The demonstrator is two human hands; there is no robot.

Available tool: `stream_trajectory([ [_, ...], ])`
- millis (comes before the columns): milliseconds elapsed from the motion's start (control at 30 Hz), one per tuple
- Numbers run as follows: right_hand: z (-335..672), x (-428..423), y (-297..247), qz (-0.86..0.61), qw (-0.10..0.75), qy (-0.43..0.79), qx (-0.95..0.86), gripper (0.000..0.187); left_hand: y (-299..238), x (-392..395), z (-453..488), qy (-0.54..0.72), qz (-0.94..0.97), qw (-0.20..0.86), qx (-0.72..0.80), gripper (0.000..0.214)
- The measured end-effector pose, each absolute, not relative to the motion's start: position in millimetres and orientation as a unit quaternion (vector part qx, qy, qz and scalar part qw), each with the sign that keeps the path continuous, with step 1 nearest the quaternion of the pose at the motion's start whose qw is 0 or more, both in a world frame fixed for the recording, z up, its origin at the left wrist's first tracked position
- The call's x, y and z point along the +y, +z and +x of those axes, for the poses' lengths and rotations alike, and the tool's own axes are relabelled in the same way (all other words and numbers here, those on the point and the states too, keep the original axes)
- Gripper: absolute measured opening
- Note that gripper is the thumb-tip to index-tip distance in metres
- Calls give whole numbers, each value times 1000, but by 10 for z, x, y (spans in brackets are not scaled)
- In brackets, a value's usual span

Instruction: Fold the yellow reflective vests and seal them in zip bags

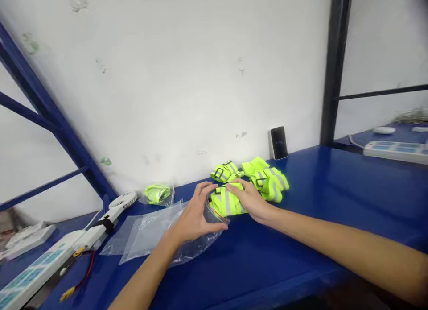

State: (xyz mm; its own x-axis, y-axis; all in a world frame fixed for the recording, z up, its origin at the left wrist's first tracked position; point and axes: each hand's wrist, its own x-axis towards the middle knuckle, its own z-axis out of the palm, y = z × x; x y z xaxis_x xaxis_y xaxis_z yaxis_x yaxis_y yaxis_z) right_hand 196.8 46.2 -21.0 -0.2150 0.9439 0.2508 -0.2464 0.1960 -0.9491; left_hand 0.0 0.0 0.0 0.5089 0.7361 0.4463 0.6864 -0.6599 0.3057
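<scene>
My left hand (pixel 197 212) holds a clear zip bag (pixel 197 247) by its mouth, thumb and fingers curved wide around the red-edged opening. At that mouth is a folded neon-yellow reflective strap bundle (pixel 227 203), with grey stripes. My right hand (pixel 249 198) grips this bundle from above and the right. How far the bundle sits inside the bag is hard to tell. Just behind the hands lie more yellow reflective strap bundles (pixel 272 183), with black buckles on some. Another bundle (pixel 157 193) rests in a clear bag at the back left.
Flat clear bags (pixel 147 234) lie left of my left hand on the blue table (pixel 317 221). A white fan (pixel 122 200), a power strip (pixel 40 270) and red-black wires (pixel 88 270) are at the left. A phone-like device (pixel 278 142) leans against the white wall.
</scene>
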Motion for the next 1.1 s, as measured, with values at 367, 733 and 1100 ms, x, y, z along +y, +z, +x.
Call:
stream_trajectory([
  [367,1910,302,-263,-254,482,422,-725,12,-47,-89,262,243,895,25,373,91],
  [733,1926,260,-234,-270,434,525,-680,29,284,-215,-146,206,831,73,512,65],
  [1100,1961,150,-186,-226,402,384,-800,16,101,-173,-8,199,813,262,480,40],
])
